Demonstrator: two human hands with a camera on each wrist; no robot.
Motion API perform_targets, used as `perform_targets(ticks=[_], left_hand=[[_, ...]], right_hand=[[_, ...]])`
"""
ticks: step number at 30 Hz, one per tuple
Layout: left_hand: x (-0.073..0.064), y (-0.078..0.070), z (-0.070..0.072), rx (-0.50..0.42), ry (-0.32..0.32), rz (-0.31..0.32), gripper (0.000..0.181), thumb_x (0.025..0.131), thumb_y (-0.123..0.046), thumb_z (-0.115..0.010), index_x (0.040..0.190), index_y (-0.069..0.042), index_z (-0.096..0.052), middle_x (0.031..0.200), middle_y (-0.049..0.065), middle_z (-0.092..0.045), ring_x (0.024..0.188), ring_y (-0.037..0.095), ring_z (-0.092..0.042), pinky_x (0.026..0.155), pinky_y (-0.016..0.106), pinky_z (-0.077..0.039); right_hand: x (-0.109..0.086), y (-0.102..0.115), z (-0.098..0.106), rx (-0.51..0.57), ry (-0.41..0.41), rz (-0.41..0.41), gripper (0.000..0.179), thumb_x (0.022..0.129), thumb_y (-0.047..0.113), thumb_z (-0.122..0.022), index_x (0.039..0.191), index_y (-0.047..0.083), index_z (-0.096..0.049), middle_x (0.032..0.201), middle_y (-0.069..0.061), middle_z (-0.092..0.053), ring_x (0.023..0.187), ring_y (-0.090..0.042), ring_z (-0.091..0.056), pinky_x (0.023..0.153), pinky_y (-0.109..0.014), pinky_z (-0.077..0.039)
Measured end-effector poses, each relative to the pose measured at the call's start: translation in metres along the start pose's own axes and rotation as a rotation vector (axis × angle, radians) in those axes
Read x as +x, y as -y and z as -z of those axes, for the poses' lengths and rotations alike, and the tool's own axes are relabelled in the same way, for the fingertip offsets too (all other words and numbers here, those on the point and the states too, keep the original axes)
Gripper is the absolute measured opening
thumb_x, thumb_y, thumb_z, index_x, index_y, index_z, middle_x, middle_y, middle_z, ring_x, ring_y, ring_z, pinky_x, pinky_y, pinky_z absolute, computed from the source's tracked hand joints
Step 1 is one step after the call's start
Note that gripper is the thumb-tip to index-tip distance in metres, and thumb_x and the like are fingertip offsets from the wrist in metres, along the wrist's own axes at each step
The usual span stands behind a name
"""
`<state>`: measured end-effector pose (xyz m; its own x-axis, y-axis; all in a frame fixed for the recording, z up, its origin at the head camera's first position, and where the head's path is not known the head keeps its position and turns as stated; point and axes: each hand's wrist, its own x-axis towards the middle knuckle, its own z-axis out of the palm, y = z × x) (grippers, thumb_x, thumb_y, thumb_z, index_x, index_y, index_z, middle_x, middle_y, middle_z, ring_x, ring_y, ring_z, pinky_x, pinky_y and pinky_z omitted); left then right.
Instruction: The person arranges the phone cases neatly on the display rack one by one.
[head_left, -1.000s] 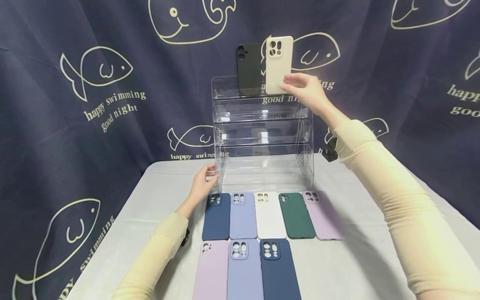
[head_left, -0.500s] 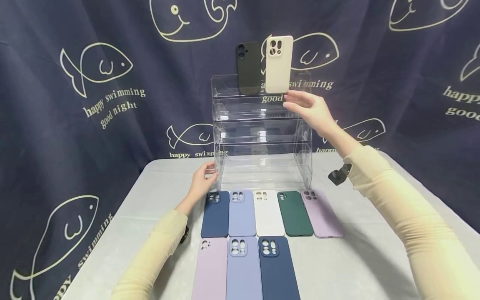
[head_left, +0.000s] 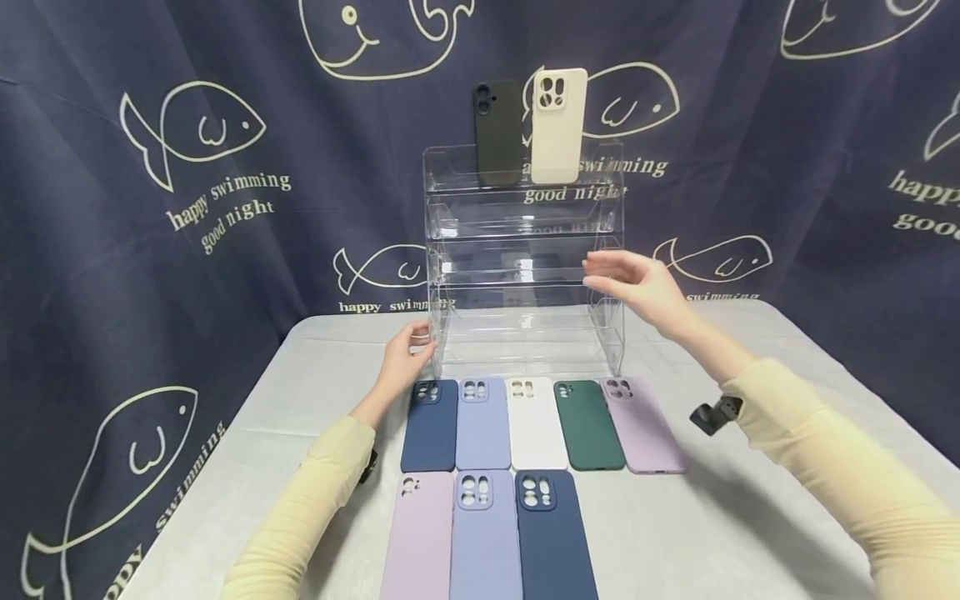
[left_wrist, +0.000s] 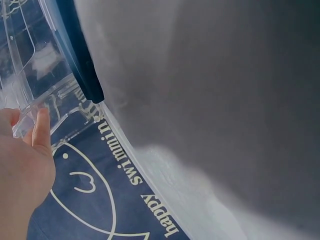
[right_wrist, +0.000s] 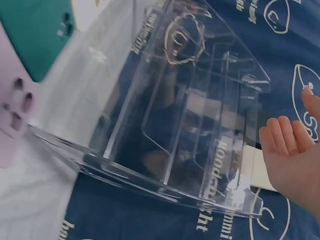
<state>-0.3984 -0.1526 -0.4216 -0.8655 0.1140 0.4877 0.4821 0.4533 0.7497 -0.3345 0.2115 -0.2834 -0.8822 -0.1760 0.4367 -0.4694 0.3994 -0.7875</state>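
A clear tiered display rack (head_left: 525, 325) stands on the table. My left hand (head_left: 407, 360) holds its left side low down; in the left wrist view that hand (left_wrist: 30, 160) has fingers and thumb at the rack's clear edge (left_wrist: 60, 90). My right hand (head_left: 637, 287) is in the air beside the rack's right side, fingers loosely bent and holding nothing. The right wrist view shows the same hand (right_wrist: 295, 160) with relaxed fingers. On the top tier, a black phone case (head_left: 498, 137) and a cream-white phone case (head_left: 558, 133) lean upright side by side.
Before the rack lie phone cases in two rows: dark blue (head_left: 431, 429), periwinkle (head_left: 483, 429), white (head_left: 537, 429), green (head_left: 591, 429) and lilac (head_left: 647, 429) behind; lilac (head_left: 420, 542), periwinkle (head_left: 486, 546) and dark blue (head_left: 555, 546) nearer. A patterned navy curtain (head_left: 300, 333) hangs behind the table.
My right hand has let go of the cream-white case on the top tier and moved down and to the right. My left hand stays at the rack's side.
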Motion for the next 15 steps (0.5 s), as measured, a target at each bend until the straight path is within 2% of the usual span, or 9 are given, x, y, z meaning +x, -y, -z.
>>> perform_targets(ticks=[3,8,11,15], left_hand=[[-0.002,0.000,0.001,0.010,0.002,0.008,0.038,0.086,-0.004,-0.063,0.122,0.001,-0.054,0.113,0.021,-0.062,0.100,0.033,-0.064,0.083,0.037,-0.058],[-0.004,-0.001,0.003,0.032,-0.005,0.009,0.037,0.086,-0.005,-0.064,0.121,0.001,-0.055,0.115,0.020,-0.062,0.101,0.032,-0.064,0.083,0.039,-0.058],[-0.004,-0.002,0.002,0.050,-0.010,0.001,0.037,0.086,-0.006,-0.064,0.121,0.001,-0.055,0.117,0.020,-0.062,0.101,0.033,-0.064,0.083,0.040,-0.058],[-0.001,-0.002,0.001,0.055,-0.012,-0.002,0.037,0.086,-0.007,-0.064,0.121,0.001,-0.054,0.118,0.020,-0.061,0.101,0.032,-0.063,0.083,0.040,-0.057]], right_hand=[[-0.016,-0.004,-0.004,-0.011,0.031,-0.002,0.043,0.087,0.024,-0.068,0.127,0.010,-0.057,0.126,-0.008,-0.061,0.098,0.005,-0.061,0.084,-0.010,-0.049],[-0.037,-0.010,-0.012,-0.019,0.089,0.045,0.043,0.088,0.018,-0.066,0.127,0.003,-0.055,0.126,-0.019,-0.059,0.098,0.007,-0.060,0.085,-0.009,-0.049],[-0.046,-0.012,-0.014,-0.026,0.110,0.056,0.043,0.088,0.016,-0.066,0.127,0.001,-0.055,0.125,-0.020,-0.059,0.099,0.007,-0.060,0.085,-0.008,-0.049],[-0.057,-0.013,-0.017,-0.054,0.154,0.057,0.044,0.088,0.015,-0.066,0.127,0.001,-0.055,0.126,-0.017,-0.059,0.109,-0.007,-0.061,0.089,-0.010,-0.049]])
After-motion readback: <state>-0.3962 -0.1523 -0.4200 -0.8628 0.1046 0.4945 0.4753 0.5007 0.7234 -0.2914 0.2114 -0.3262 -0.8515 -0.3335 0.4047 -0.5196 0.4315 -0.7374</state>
